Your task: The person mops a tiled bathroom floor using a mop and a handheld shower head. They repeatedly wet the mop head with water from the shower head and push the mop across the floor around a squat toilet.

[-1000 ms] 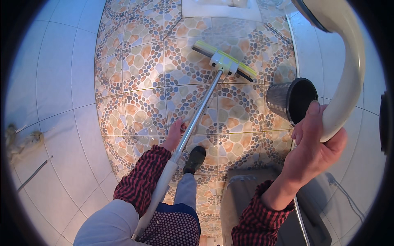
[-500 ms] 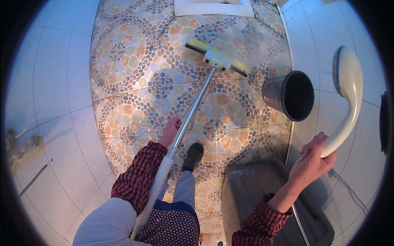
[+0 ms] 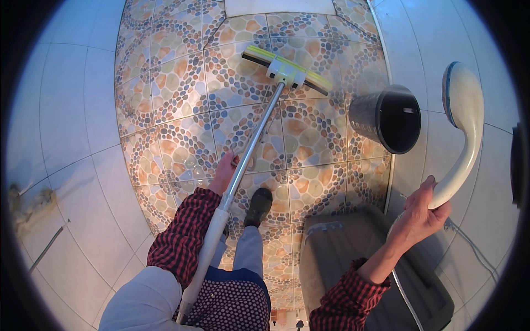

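over the tiled floor (image 3: 314, 135), your right hand (image 3: 420, 216) is gripping the shower head (image 3: 467, 105), right of the bin (image 3: 396, 124); the mop (image 3: 218, 219) is slanting past your left hand (image 3: 223, 168), whose grip cannot be told.

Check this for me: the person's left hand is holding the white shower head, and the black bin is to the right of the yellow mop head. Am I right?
Not quite: the right hand is holding the white shower head. The head view shows it. The black bin is to the right of the yellow mop head.
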Demonstrator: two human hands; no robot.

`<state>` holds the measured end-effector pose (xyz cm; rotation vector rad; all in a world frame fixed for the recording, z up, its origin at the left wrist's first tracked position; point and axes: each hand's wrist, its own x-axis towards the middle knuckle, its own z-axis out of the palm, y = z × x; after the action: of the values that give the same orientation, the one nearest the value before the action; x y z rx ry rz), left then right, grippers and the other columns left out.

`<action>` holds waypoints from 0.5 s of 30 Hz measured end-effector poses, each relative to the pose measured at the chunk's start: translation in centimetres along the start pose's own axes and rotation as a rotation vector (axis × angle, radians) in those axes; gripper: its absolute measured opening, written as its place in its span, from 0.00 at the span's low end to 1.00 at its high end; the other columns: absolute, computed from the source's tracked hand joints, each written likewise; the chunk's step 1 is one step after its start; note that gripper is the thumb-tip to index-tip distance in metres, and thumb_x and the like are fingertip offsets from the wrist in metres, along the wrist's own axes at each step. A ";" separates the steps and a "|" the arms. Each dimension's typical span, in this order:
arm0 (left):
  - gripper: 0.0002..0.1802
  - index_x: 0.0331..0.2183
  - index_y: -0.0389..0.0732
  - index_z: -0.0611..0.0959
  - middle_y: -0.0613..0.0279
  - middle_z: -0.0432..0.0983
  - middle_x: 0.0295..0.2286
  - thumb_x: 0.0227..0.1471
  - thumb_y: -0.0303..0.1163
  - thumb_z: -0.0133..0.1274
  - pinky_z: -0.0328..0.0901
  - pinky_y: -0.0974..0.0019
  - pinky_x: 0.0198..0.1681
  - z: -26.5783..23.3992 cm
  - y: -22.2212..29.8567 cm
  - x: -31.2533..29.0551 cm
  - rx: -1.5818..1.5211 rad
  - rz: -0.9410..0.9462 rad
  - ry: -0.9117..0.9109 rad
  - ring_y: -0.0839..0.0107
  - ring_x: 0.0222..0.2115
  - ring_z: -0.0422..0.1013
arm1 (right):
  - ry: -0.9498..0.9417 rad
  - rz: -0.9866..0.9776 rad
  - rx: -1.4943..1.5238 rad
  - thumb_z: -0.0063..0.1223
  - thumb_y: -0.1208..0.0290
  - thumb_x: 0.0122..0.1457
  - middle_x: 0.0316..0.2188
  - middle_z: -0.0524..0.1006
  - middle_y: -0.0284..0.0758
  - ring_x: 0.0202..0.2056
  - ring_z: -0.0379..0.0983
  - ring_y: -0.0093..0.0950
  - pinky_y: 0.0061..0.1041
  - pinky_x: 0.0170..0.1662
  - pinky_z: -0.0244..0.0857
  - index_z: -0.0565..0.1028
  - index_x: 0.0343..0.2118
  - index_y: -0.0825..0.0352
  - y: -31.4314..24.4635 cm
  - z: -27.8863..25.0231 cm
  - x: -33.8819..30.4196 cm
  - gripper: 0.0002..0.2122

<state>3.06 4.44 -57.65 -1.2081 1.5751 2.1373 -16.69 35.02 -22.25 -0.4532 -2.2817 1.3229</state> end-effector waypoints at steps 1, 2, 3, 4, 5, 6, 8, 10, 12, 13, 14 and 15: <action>0.24 0.31 0.40 0.76 0.70 0.66 0.18 0.61 0.48 0.33 0.57 0.76 0.21 1.1 0.6 -0.2 0.018 -0.007 -0.012 0.81 0.18 0.62 | 0.009 0.007 -0.015 0.55 0.74 0.54 0.13 0.65 0.28 0.14 0.57 0.12 0.13 0.17 0.49 0.64 0.23 0.67 -0.2 -0.1 0.0 0.10; 0.21 0.28 0.40 0.74 0.69 0.64 0.19 0.61 0.46 0.35 0.58 0.75 0.24 2.0 1.2 -0.6 0.037 -0.012 -0.018 0.80 0.20 0.61 | 0.014 0.018 -0.026 0.55 0.74 0.54 0.13 0.65 0.28 0.14 0.57 0.12 0.13 0.17 0.50 0.64 0.23 0.67 -0.4 -0.1 -0.1 0.10; 0.20 0.25 0.41 0.71 0.69 0.63 0.20 0.60 0.45 0.38 0.58 0.74 0.28 3.1 1.8 -0.9 0.056 -0.018 -0.024 0.80 0.23 0.61 | 0.019 0.027 -0.037 0.55 0.74 0.54 0.13 0.65 0.28 0.14 0.57 0.12 0.13 0.17 0.50 0.64 0.23 0.68 -0.5 -0.1 -0.2 0.10; 0.20 0.25 0.41 0.71 0.69 0.63 0.21 0.61 0.45 0.38 0.58 0.74 0.28 2.6 1.9 -1.0 0.043 -0.003 -0.024 0.80 0.23 0.61 | 0.007 0.033 -0.033 0.55 0.74 0.54 0.14 0.65 0.28 0.13 0.57 0.12 0.13 0.17 0.49 0.65 0.23 0.68 -0.9 0.2 -0.4 0.10; 0.19 0.25 0.41 0.71 0.69 0.63 0.21 0.61 0.44 0.37 0.58 0.74 0.28 2.2 2.0 -1.0 0.031 0.012 -0.024 0.79 0.23 0.61 | -0.004 0.037 -0.029 0.55 0.75 0.54 0.14 0.66 0.28 0.13 0.57 0.12 0.13 0.17 0.49 0.65 0.24 0.68 -1.3 0.5 -0.7 0.09; 0.19 0.26 0.41 0.71 0.69 0.63 0.21 0.61 0.44 0.37 0.58 0.74 0.28 1.8 2.0 -1.1 0.018 0.027 -0.026 0.79 0.23 0.61 | -0.016 0.042 -0.027 0.55 0.75 0.54 0.14 0.66 0.28 0.13 0.57 0.12 0.13 0.16 0.49 0.65 0.24 0.68 -1.7 0.8 -1.0 0.09; 0.19 0.26 0.41 0.71 0.69 0.64 0.21 0.61 0.44 0.37 0.59 0.73 0.28 1.5 1.9 -1.2 -0.089 -0.037 -0.005 0.79 0.23 0.61 | -0.051 0.065 0.040 0.55 0.75 0.54 0.14 0.66 0.28 0.13 0.56 0.13 0.13 0.16 0.49 0.66 0.24 0.69 -2.7 1.5 -1.6 0.09; 0.19 0.26 0.42 0.71 0.69 0.64 0.22 0.61 0.44 0.37 0.59 0.73 0.29 1.7 2.1 -1.4 -0.128 -0.077 0.006 0.78 0.24 0.61 | -0.084 0.076 0.088 0.55 0.76 0.53 0.14 0.66 0.28 0.13 0.56 0.13 0.13 0.16 0.48 0.67 0.24 0.69 -3.6 2.1 -2.1 0.08; 0.18 0.26 0.42 0.71 0.69 0.64 0.22 0.60 0.44 0.38 0.59 0.73 0.29 2.2 2.7 -1.8 -0.099 -0.094 0.009 0.78 0.24 0.61 | -0.116 0.073 0.117 0.55 0.76 0.53 0.14 0.66 0.28 0.13 0.56 0.13 0.13 0.16 0.47 0.67 0.23 0.70 -4.5 2.5 -2.3 0.08; 0.18 0.26 0.42 0.71 0.69 0.64 0.22 0.60 0.44 0.38 0.59 0.72 0.29 2.4 3.0 -2.1 -0.068 -0.081 0.017 0.78 0.24 0.61 | -0.122 0.055 0.148 0.55 0.77 0.53 0.14 0.65 0.28 0.13 0.56 0.13 0.14 0.15 0.47 0.68 0.23 0.70 -4.8 2.7 -2.4 0.07; 0.18 0.26 0.42 0.71 0.69 0.64 0.22 0.60 0.45 0.38 0.59 0.72 0.30 2.6 3.3 -2.3 -0.038 -0.068 0.025 0.78 0.24 0.62 | -0.127 0.037 0.178 0.55 0.77 0.52 0.13 0.65 0.28 0.13 0.55 0.13 0.14 0.15 0.47 0.68 0.23 0.70 -5.1 3.0 -2.5 0.07; 0.18 0.26 0.42 0.71 0.69 0.64 0.22 0.60 0.45 0.38 0.59 0.72 0.30 3.0 3.6 -2.4 -0.008 -0.055 0.032 0.78 0.24 0.62 | -0.132 0.018 0.208 0.55 0.77 0.52 0.13 0.65 0.28 0.13 0.55 0.13 0.14 0.15 0.47 0.69 0.23 0.70 -5.4 3.3 -2.6 0.07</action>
<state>0.98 6.27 -53.16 -1.2797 1.5291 2.1028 -16.61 28.79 -19.57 -0.3249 -2.2155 1.6221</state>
